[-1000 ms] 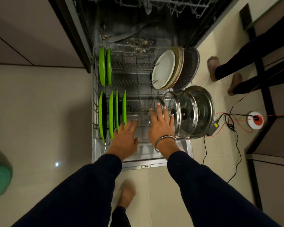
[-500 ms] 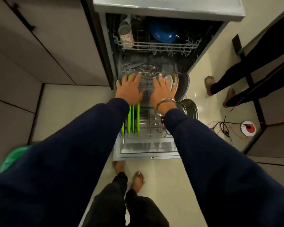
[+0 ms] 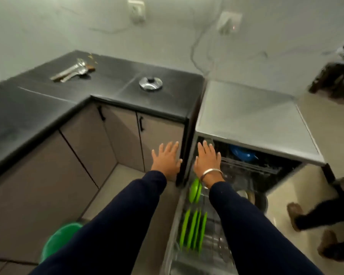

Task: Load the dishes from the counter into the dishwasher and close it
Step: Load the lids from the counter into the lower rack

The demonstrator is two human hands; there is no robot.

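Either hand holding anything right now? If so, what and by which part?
Nothing is held. The left hand and the right hand are both spread flat with straight fingers, in the air in front of the open dishwasher.

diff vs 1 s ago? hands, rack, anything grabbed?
Both hands lifted off the lower rack and rose: left hand and right hand now hover open by the dishwasher's top. Nothing grabbed. Green plates unmoved, rack out.
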